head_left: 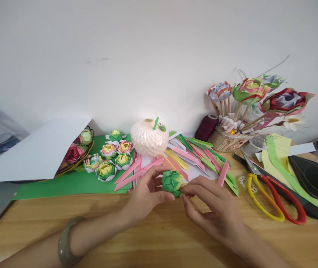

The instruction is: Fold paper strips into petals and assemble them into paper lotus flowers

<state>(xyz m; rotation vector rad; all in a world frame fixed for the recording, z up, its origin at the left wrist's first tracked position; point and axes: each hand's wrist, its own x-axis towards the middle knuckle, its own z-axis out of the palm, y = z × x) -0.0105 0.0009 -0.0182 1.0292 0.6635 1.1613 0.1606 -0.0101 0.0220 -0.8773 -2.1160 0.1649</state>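
A green and yellow folded paper flower (pixel 171 183) is held above the front of the wooden table. My left hand (pixel 149 191) grips its left side, thumb below and fingers behind. Against its lower right edge, my right hand (pixel 213 208) pinches with thumb and forefinger; what exactly sits between those fingertips is partly hidden. Just behind the hands lie folded pink paper strips (pixel 128 175) and a spread of green, pink and yellow strips (pixel 200 156). Several finished paper flowers (pixel 107 170) stand on a green sheet (pixel 44 189) to the left.
A white textured pot (pixel 150 138) stands behind the hands. To the right lie scissors (pixel 276 197) with red and yellow handles, a black case (pixel 314 178) and a basket (pixel 228 139) of stemmed paper flowers. A white sheet (pixel 41 149) leans at left over another flower basket (pixel 84 158).
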